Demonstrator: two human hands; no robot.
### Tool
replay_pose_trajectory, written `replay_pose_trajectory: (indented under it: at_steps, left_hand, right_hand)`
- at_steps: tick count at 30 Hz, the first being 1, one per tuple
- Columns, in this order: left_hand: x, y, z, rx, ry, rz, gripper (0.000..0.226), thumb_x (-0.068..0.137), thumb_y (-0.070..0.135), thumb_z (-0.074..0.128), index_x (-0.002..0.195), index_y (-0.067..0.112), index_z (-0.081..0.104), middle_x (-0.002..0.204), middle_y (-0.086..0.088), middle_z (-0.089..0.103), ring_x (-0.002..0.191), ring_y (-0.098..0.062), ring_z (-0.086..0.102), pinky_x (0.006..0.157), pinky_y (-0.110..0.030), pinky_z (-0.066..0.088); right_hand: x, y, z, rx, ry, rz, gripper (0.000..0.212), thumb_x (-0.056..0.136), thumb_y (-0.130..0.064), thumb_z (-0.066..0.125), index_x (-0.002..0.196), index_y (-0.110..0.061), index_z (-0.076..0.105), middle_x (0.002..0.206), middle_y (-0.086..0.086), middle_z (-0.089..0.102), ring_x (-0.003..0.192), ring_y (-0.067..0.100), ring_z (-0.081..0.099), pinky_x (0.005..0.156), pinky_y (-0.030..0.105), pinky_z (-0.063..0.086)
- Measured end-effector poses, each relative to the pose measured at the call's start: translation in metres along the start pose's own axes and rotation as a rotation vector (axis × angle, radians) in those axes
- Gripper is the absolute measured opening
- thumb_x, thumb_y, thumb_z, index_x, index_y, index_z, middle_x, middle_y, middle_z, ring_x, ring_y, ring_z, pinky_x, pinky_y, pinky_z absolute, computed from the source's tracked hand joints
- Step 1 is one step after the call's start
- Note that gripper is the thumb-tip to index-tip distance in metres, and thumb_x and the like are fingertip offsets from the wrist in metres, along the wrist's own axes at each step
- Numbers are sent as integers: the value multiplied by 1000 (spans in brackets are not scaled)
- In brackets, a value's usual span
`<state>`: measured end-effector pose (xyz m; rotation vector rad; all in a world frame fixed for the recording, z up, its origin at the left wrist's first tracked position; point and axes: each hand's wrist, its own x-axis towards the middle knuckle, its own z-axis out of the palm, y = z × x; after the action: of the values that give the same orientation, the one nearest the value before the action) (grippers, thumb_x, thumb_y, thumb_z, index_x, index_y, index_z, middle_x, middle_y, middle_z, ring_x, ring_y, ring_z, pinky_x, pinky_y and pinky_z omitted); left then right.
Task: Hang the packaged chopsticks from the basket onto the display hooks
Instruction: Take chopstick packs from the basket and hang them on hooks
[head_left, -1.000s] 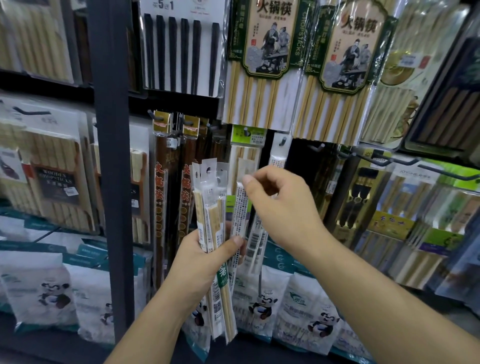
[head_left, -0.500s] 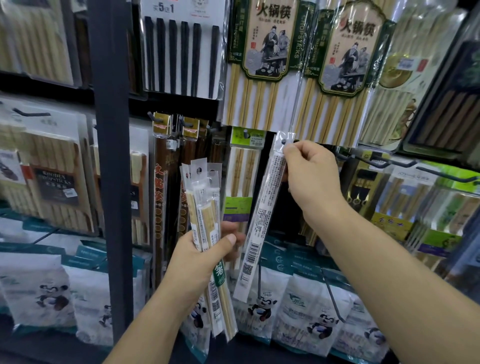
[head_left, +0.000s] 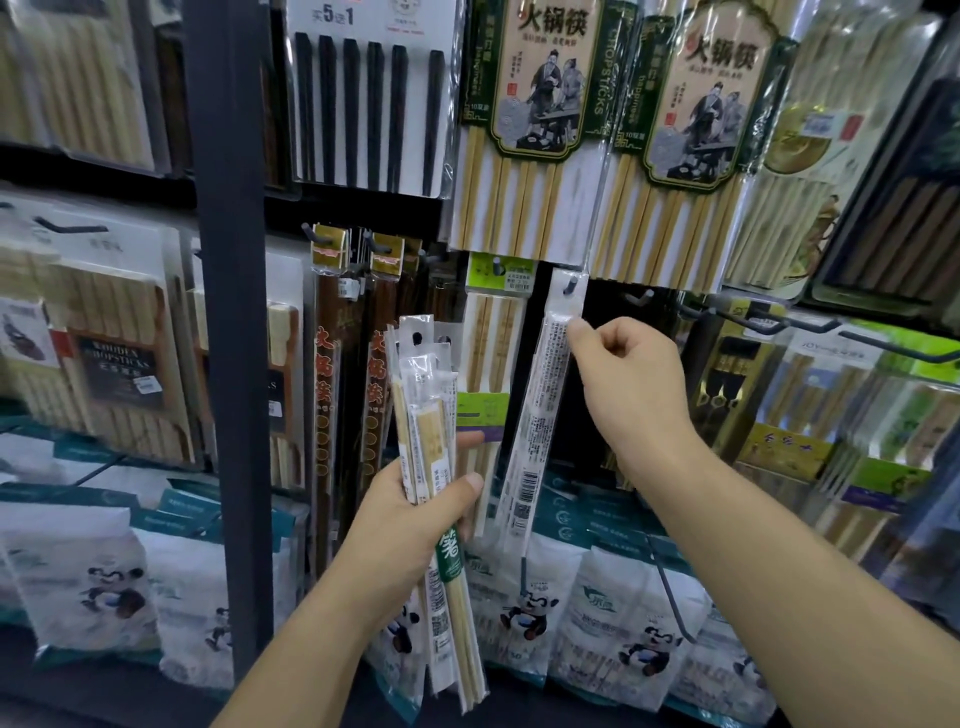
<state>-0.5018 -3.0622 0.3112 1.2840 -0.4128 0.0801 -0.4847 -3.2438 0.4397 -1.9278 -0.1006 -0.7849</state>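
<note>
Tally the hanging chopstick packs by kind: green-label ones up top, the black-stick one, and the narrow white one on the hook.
Green-label packs: 2
Black-stick pack: 1
Narrow white pack on the hook, pinched by right hand: 1
Total: 4
Not counted: overlapping bundle in left hand.

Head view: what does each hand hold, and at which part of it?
The left hand grips a bundle of chopstick packets around its middle. The right hand pinches a single packet near its top, just below the hole on the hook.
</note>
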Motion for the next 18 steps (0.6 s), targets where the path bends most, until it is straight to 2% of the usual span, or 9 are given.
replay_pose_trajectory:
  at_steps: [3, 6, 8, 10, 11, 13, 15, 18]
  left_hand:
    - [1, -1, 2, -9, -14, -8, 24, 79, 38, 76, 103, 37, 74, 70, 8, 62, 64, -14, 61, 66, -28, 54]
    - [2, -4, 4, -15, -20, -7, 12, 78, 35, 77, 88, 34, 70, 71, 5, 62, 63, -16, 60, 64, -30, 53]
    - [2, -4, 5, -3, -30, 10, 10, 80, 33, 76, 85, 38, 69, 71, 3, 61, 63, -17, 59, 64, -31, 53]
    - [1, -3, 4, 16, -33, 18, 9, 80, 34, 76, 85, 38, 69, 72, 1, 63, 65, -19, 61, 66, -30, 54]
    - [0, -2, 4, 23, -30, 22, 9, 80, 35, 76, 86, 37, 70, 73, 0, 65, 66, -20, 63, 67, -30, 55]
    - [-1, -1, 3, 4, -16, 27, 14, 79, 36, 78, 90, 33, 72, 77, -2, 70, 71, -22, 68, 69, -31, 58]
    - [-1, 2, 3, -68, 19, 19, 18, 78, 33, 81, 96, 30, 77, 86, -7, 75, 79, -26, 73, 72, -33, 61]
    - [1, 3, 4, -109, 123, -2, 11, 80, 25, 79, 90, 30, 80, 93, -11, 79, 89, -26, 77, 78, -33, 62]
  right_hand:
    - [-16, -1, 5, 12, -159, -73, 32, 98, -31, 65, 71, -16, 60, 54, -7, 52, 51, 2, 47, 53, 17, 45]
    - [-30, -8, 15, -20, -378, -90, 10, 96, -31, 68, 87, -32, 72, 84, -8, 72, 81, 4, 67, 75, 20, 57]
    - [-36, -12, 22, -8, -450, -76, 5, 97, -30, 68, 98, -29, 73, 93, -7, 73, 92, 9, 69, 85, 32, 60]
    - [-38, -15, 25, 13, -457, -56, 12, 97, -28, 67, 99, -19, 74, 93, 2, 74, 91, 19, 70, 86, 43, 60]
    - [-38, -16, 25, 24, -454, -49, 13, 97, -28, 68, 98, -16, 74, 91, 5, 74, 88, 22, 71, 84, 44, 60]
    - [-38, -16, 24, 66, -443, -38, 12, 97, -26, 69, 93, -16, 74, 83, 4, 74, 77, 19, 71, 75, 36, 61]
    - [-37, -15, 22, 119, -414, -18, 12, 97, -24, 69, 89, -17, 74, 75, -1, 69, 67, 10, 65, 61, 22, 55]
    - [-34, -14, 20, 138, -323, -30, 17, 99, -26, 66, 85, -17, 72, 75, 8, 65, 63, 8, 58, 57, 20, 51]
